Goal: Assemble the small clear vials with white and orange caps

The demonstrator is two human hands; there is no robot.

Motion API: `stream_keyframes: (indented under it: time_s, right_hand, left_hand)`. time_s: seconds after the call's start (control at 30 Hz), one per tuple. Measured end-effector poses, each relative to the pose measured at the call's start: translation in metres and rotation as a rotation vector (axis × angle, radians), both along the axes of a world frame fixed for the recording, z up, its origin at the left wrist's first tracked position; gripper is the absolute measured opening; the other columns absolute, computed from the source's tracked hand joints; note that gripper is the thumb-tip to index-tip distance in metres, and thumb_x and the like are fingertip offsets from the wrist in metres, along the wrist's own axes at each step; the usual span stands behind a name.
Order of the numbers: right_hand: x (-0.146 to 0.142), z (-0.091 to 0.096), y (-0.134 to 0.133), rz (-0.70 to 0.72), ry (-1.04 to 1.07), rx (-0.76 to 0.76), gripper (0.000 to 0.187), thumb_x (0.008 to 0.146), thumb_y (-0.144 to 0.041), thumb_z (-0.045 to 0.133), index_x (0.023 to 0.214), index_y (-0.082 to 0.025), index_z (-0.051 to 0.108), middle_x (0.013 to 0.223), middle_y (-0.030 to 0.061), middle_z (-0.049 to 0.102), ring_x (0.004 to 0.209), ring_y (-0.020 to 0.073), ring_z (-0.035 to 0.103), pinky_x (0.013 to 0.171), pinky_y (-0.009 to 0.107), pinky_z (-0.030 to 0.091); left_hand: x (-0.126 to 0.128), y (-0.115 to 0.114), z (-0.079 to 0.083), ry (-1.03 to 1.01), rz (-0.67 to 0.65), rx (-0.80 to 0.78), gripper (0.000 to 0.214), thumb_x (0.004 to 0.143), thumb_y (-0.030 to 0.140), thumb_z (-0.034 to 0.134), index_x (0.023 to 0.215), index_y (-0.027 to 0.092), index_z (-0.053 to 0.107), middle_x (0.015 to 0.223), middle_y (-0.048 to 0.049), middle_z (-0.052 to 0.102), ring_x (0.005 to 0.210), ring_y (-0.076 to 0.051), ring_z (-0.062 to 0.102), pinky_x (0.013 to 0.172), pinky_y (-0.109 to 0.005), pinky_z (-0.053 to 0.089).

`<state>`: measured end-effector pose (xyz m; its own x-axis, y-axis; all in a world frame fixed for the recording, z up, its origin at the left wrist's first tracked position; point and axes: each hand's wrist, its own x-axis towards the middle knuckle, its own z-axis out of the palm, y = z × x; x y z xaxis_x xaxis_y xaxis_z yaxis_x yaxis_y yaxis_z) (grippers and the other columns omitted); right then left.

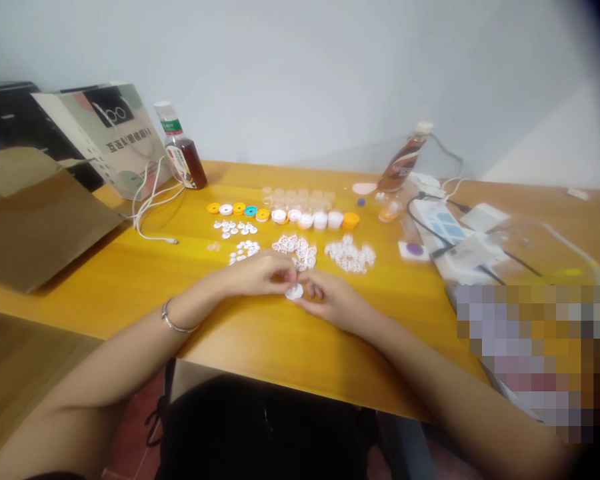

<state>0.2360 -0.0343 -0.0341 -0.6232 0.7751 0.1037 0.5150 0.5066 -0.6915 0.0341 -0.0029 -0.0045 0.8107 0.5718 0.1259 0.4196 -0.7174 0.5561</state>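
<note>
Between my two hands, just above the table's near part, is a small round white plastic disc (294, 291). My left hand (267, 272) pinches at its upper side with thumb and fingers. From the other side my right hand (330, 298) grips the disc's edge between thumb and index finger. Just beyond the hands lie a pile of white ring-like plastic pieces (300, 250) and a second pile of white pieces (351, 255). Small white discs (244, 251) and white stemmed pieces (236, 228) sit to the left. Blur hides the disc's finer detail.
Behind the piles runs a row of orange, white and blue caps (251, 211), with clear cups (300, 198) beyond. Drink bottles stand at left (185, 157) and right (405, 160). A cardboard box (40, 220), paper bag (113, 143), white cable (153, 238) and power strip (443, 230) flank the table.
</note>
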Motion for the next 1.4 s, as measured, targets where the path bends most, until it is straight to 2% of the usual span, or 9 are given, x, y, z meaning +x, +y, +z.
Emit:
stream_keyframes:
  time_s: [0.47,1.07,1.4]
  right_hand:
    - [0.0006,-0.0033,0.0017,-0.009,0.024,0.008,0.013,0.079,-0.025,0.056,0.089,-0.019,0.055,0.064,-0.0044,0.042,0.056,0.0092,0.039,0.054,0.021,0.031]
    - [0.0002,-0.0017,0.0018,-0.017,0.036,-0.011,0.011,0.078,-0.026,0.056,0.087,-0.018,0.054,0.063,-0.0044,0.043,0.056,0.009,0.039,0.054,0.021,0.031]
    - [0.0,-0.0009,0.001,-0.025,0.033,-0.011,0.01,0.077,-0.025,0.057,0.084,-0.019,0.053,0.063,-0.0051,0.042,0.055,0.0086,0.039,0.053,0.021,0.031]
  left_hand:
    - [-0.0002,0.0029,-0.0054,-0.005,-0.114,0.13,0.013,0.083,0.026,0.053,0.082,0.015,0.061,0.078,-0.0043,0.063,0.072,-0.012,0.055,0.071,-0.026,0.041]
    - [0.0,-0.0004,-0.0032,0.047,-0.149,0.25,0.014,0.086,0.025,0.05,0.083,0.017,0.06,0.08,-0.0049,0.062,0.079,-0.014,0.056,0.072,-0.028,0.039]
    - [0.0009,-0.0005,-0.0038,0.035,-0.151,0.254,0.015,0.087,0.027,0.049,0.082,0.017,0.06,0.08,-0.0049,0.062,0.077,-0.014,0.055,0.072,-0.029,0.04]
